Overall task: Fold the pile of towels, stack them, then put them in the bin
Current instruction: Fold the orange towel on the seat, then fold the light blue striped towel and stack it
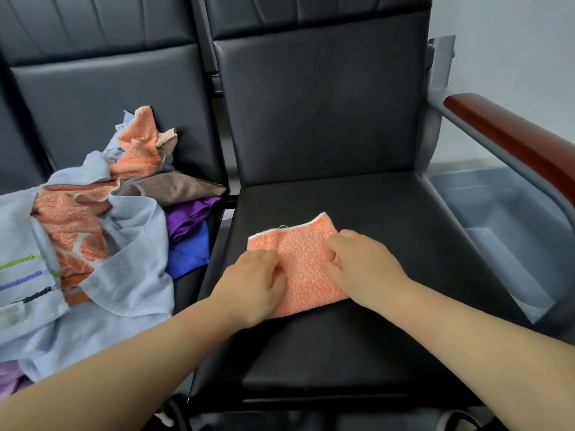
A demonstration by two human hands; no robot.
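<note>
No readable text, tag (11, 316) on pale blue towel (130, 275) too blurred

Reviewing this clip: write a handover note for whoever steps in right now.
Hands: left hand and right hand both pinch the orange towel, fingers curled into it.
Orange towel: folded small, flat on the chair seat.
Pile of unfolded towels: to its left.
Bin: on the floor right of the chair; no towels visible in it.
Done: one towel nearly folded.
Left: fold the pile, stack, bin.
</note>
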